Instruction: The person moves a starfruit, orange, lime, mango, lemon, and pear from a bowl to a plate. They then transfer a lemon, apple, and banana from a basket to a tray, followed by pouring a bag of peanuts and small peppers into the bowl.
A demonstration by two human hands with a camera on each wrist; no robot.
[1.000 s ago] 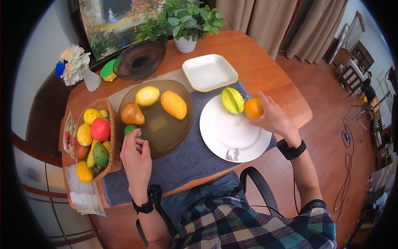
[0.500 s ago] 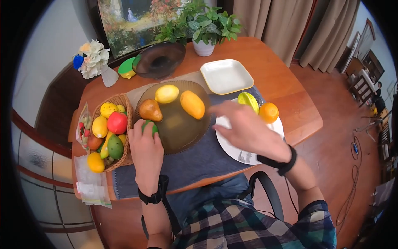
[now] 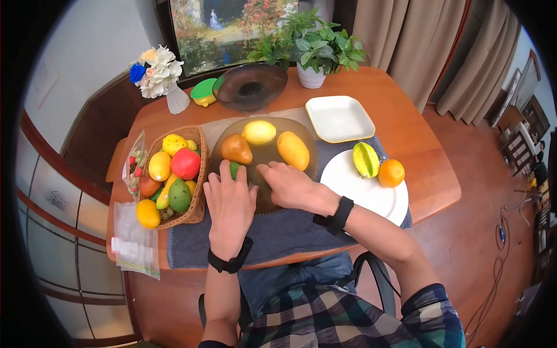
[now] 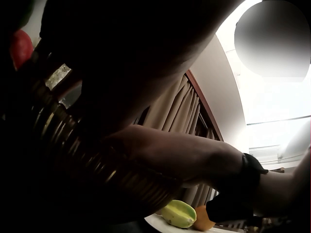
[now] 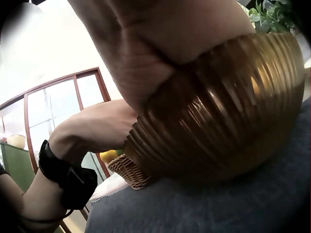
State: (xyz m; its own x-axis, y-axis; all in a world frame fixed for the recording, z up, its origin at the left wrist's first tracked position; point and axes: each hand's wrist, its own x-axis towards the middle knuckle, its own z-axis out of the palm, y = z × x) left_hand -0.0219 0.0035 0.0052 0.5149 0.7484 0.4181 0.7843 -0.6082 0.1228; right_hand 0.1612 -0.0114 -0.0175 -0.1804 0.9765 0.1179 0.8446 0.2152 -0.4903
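Observation:
A ribbed amber glass bowl (image 3: pixel 310 165) holds a pear (image 3: pixel 235 149), a lemon (image 3: pixel 259 133), a yellow mango (image 3: pixel 293 151) and a green fruit (image 3: pixel 234 169). Over the near left rim, my left hand (image 3: pixel 229 203) holds the green fruit, mostly hidden under its fingers. My right hand (image 3: pixel 293 187) reaches in from the right, fingers pointing left toward the left hand. Its fingertips and thumb are hidden in the bowl, so I cannot tell if they grip anything. In the right wrist view, the ribbed bowl wall (image 5: pixel 214 116) covers both hands' fingers.
A wicker basket (image 3: pixel 200 211) of mixed fruit stands left of the bowl. On the right, a white plate (image 3: pixel 360 197) carries a star fruit (image 3: pixel 366 159) and an orange (image 3: pixel 391 173). Behind are a white square dish (image 3: pixel 340 119), a dark glass bowl (image 3: pixel 250 87) and a potted plant (image 3: pixel 311 76).
My right hand let go of the orange on the white plate and moved left into the amber bowl. My left hand stayed at the green fruit, its fingers now further over it.

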